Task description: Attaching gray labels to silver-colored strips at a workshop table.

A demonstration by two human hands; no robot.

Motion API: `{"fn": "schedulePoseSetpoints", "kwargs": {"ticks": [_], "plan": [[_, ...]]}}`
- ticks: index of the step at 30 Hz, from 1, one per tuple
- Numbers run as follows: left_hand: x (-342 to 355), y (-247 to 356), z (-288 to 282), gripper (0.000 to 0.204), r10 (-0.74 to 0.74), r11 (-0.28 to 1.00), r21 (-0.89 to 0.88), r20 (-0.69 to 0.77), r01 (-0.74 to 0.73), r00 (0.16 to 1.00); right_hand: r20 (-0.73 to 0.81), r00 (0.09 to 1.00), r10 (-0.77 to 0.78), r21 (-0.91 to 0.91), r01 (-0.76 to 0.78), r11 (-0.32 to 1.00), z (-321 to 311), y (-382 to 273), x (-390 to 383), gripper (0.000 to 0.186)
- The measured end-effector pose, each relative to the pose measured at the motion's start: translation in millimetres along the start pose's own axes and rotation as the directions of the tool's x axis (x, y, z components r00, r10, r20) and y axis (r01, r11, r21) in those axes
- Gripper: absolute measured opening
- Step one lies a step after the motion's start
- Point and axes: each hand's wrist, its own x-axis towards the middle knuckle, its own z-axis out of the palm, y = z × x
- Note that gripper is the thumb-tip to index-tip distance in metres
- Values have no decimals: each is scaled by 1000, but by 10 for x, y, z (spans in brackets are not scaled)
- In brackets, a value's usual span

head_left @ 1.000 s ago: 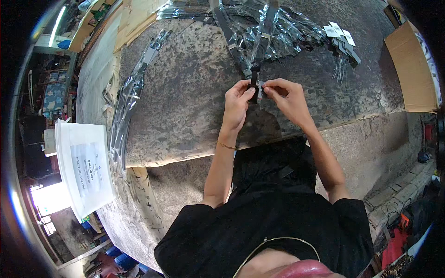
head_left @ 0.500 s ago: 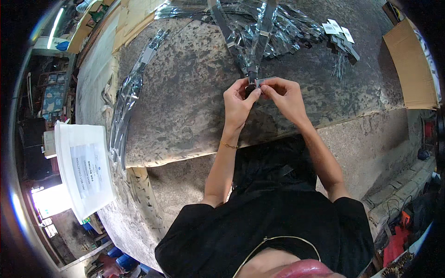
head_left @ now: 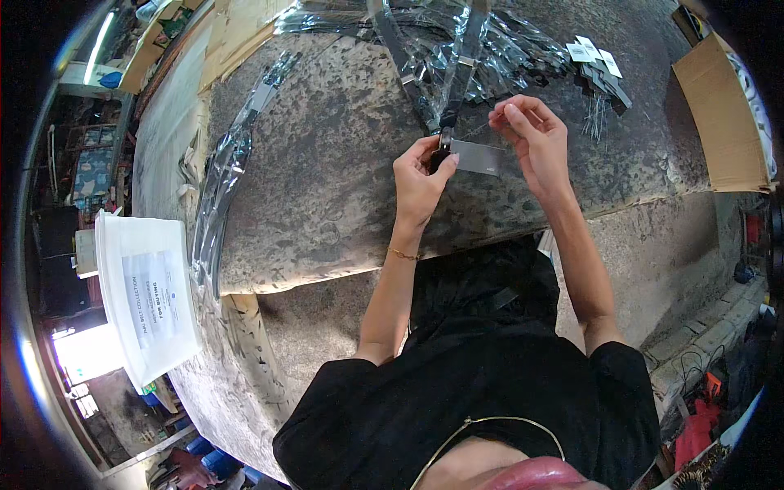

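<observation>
Two dark straps wrapped in clear plastic, with metal slides, meet in a V like a pair of suspenders (head_left: 459, 69) on the worktable. My left hand (head_left: 422, 173) is closed on their near end, where a dark, shiny piece shows between thumb and fingers. A flat grey tag (head_left: 478, 158) sticks out to the right beside the left thumb. My right hand (head_left: 535, 143) is raised above and right of the tag, its fingers curled and the tips close to the thumb. Anything between those fingertips is too fine to make out.
Several plastic-wrapped straps (head_left: 510, 61) lie piled at the far side. More wrapped straps (head_left: 224, 167) lie along the left. Grey and white tags with thin strings (head_left: 603, 82) lie far right. A cardboard box (head_left: 723, 122) stands right; a white plastic bin (head_left: 151, 302) stands left.
My right hand has moved up and right, away from my left hand. The grey tag now shows fully beside the left thumb. My left hand keeps its place and grip.
</observation>
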Motion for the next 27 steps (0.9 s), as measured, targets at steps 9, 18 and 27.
{"fn": "schedulePoseSetpoints", "kwargs": {"ticks": [9, 18, 27], "plan": [[5, 57, 5, 28, -5, 998, 69, 35, 2, 999, 615, 766, -188, -669, 633, 391, 72, -120, -104, 14], [-3, 9, 39, 27, 31, 993, 112, 67, -38, 997, 727, 680, -91, -656, 728, 201, 38, -168, -94, 16], [6, 30, 61, 25, 14, 991, 130, 86, -25, 996, 743, 668, -44, -651, 736, 185, 29, -228, -104, 17]]}}
